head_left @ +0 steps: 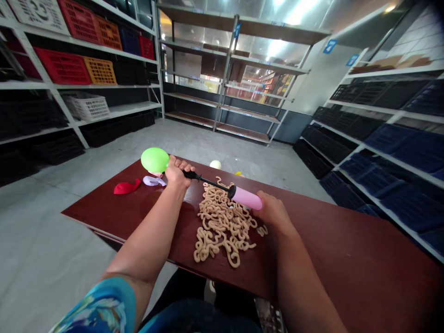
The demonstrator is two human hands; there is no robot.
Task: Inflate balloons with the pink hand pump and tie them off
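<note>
Left hand (178,171) is closed around the pump (247,198) at its black end, next to the green balloon (154,160) near the table's (90,201) far edge; the right hand (275,210) grips the pink barrel. Good strokes probably need the balloon's neck, hidden by fingers, pinched snugly and the rod (215,184) kept straight, clear of the tan coils (222,215).
</note>
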